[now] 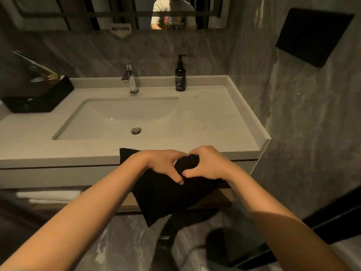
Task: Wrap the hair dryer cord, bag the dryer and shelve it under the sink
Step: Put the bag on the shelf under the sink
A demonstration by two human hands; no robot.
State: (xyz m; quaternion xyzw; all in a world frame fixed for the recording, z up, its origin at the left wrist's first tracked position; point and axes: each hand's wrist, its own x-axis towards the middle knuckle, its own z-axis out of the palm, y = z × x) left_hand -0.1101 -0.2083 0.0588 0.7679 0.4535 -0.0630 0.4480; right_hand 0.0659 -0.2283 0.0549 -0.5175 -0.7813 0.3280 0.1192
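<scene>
A black cloth bag [166,200] hangs in front of the vanity's front edge, its top corner resting on the counter. My left hand [166,167] and my right hand [205,163] both grip the bag's bunched top, thumbs nearly touching around a dark rounded bulge [187,163]. The hair dryer and its cord are hidden; I cannot tell whether they are inside the bag. Below the counter an open shelf [214,198] shows behind the bag.
The white sink basin [117,118] with a chrome faucet [130,79] fills the counter. A black pump bottle [180,75] stands at the back right, a black tray [39,96] at the left. Folded white towels [48,195] lie on the lower shelf. A black bin [230,247] stands on the floor.
</scene>
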